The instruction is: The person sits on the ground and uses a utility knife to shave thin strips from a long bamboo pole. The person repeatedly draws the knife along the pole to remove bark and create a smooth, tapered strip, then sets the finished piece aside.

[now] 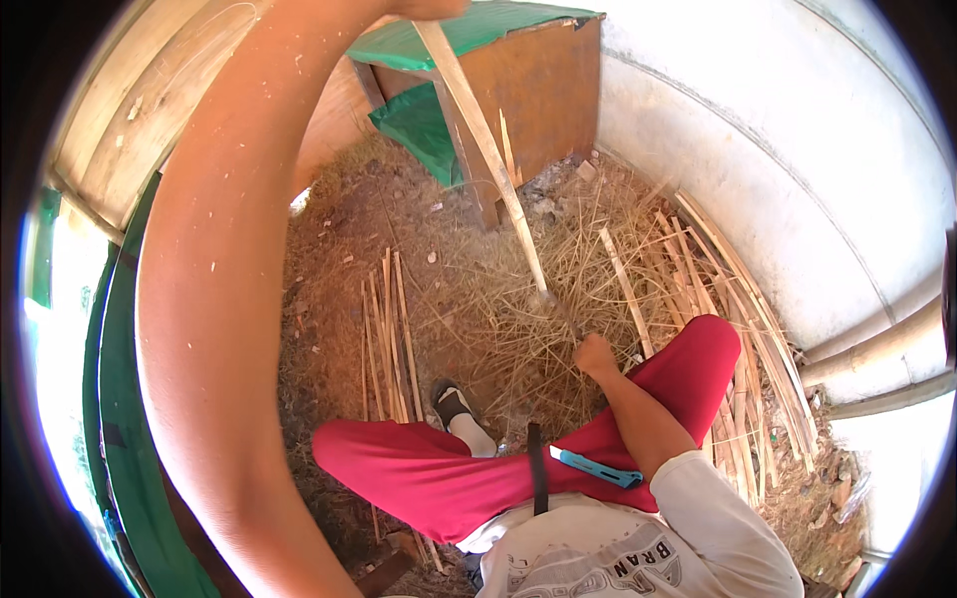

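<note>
My left hand (437,8), partly cut off by the top edge, is closed at the upper end of a long pale bamboo strip (488,149). The strip slants down toward the ground in front of me. My right hand (596,356), beside my right knee, is closed around the handle of a dark knife (569,321). Its blade meets or lies very near the strip's lower end; the exact contact is too small to tell. Across my red trousers lies a blue box cutter (596,466), and a dark strap-like piece (538,468) stands up beside it.
Bamboo strips lie in a pile (743,329) on the right and in a smaller bundle (391,339) on the left. Thin shavings (538,344) cover the dirt floor before me. A wooden box (548,85) with green sheeting stands ahead; a white wall (738,110) curves along the right.
</note>
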Available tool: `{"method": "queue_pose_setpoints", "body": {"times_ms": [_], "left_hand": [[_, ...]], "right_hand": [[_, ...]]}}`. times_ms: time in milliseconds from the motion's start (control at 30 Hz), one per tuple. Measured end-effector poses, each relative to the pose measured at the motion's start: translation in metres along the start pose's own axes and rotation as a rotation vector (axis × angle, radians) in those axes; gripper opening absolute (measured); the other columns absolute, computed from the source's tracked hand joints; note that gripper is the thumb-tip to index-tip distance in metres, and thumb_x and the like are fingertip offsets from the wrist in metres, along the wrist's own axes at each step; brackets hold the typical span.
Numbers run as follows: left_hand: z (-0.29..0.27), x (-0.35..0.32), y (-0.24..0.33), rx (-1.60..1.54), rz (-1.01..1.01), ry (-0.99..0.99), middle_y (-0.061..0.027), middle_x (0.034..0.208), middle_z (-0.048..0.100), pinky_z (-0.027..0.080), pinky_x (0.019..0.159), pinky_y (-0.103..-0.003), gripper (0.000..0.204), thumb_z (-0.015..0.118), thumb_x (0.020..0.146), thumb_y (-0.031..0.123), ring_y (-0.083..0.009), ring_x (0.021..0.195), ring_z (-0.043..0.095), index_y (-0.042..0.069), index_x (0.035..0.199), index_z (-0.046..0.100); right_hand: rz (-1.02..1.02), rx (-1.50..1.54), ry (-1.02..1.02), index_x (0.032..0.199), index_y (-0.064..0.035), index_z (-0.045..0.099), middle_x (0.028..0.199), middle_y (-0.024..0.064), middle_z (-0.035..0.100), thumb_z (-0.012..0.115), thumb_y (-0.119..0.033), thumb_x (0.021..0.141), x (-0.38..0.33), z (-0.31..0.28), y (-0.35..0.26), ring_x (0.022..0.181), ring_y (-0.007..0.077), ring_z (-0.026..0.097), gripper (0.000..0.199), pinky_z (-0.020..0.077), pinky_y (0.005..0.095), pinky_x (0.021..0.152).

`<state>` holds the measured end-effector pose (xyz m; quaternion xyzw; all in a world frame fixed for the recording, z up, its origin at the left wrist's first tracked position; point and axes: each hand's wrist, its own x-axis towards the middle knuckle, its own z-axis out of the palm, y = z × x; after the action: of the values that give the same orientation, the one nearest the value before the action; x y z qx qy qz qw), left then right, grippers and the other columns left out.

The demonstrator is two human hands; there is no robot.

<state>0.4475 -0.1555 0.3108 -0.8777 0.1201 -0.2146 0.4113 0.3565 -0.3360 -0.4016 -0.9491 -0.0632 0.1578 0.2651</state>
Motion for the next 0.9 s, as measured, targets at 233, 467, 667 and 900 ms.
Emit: {"method": "queue_pose_setpoints", "body": {"times_ms": [233, 467, 667, 900], "left_hand": [[-0.05, -0.028, -0.023, -0.19, 0.293, -0.101, -0.0186, 0.096, 0.073, 0.053, 0.085, -0.046, 0.021, 0.072, 0.08, 0.016, -0.0367, 0.095, 0.069, 0.004, 0.098, 0.075], [-0.054, -0.038, -0.014, 0.012, 0.322, 0.107, -0.0149, 0.085, 0.072, 0.052, 0.086, -0.046, 0.01, 0.069, 0.08, 0.012, -0.0331, 0.086, 0.069, 0.004, 0.081, 0.074], [-0.033, -0.023, -0.009, 0.034, 0.429, 0.214, -0.016, 0.081, 0.072, 0.044, 0.099, -0.046, 0.01, 0.068, 0.075, 0.012, -0.031, 0.082, 0.069, 0.005, 0.075, 0.074], [-0.005, 0.001, -0.005, -0.043, 0.201, 0.051, -0.019, 0.085, 0.072, 0.049, 0.091, -0.046, 0.016, 0.066, 0.072, 0.016, -0.0345, 0.084, 0.07, 0.004, 0.078, 0.075]], "right_hand": [[0.558, 0.809, 0.052, 0.081, 0.0055, 0.06, 0.059, 0.0074, 0.049, 0.052, -0.021, 0.102, -0.008, -0.094, -0.081, 0.046, 0.0207, 0.041, 0.035, 0.0347, 0.0408, 0.045], [0.332, 0.814, 0.255, 0.088, 0.0092, 0.065, 0.076, 0.0201, 0.065, 0.049, -0.023, 0.101, -0.061, -0.224, -0.137, 0.064, 0.0307, 0.06, 0.038, 0.0444, 0.0453, 0.064], [0.135, 0.109, 0.341, 0.089, 0.0034, 0.069, 0.086, 0.0261, 0.069, 0.052, -0.021, 0.099, -0.133, -0.3, -0.145, 0.085, 0.0408, 0.068, 0.032, 0.0503, 0.0501, 0.076], [0.264, -0.216, 0.413, 0.091, -0.0006, 0.071, 0.084, 0.0223, 0.069, 0.055, -0.02, 0.098, -0.191, -0.359, -0.15, 0.084, 0.0389, 0.068, 0.026, 0.0518, 0.0499, 0.076]]}}
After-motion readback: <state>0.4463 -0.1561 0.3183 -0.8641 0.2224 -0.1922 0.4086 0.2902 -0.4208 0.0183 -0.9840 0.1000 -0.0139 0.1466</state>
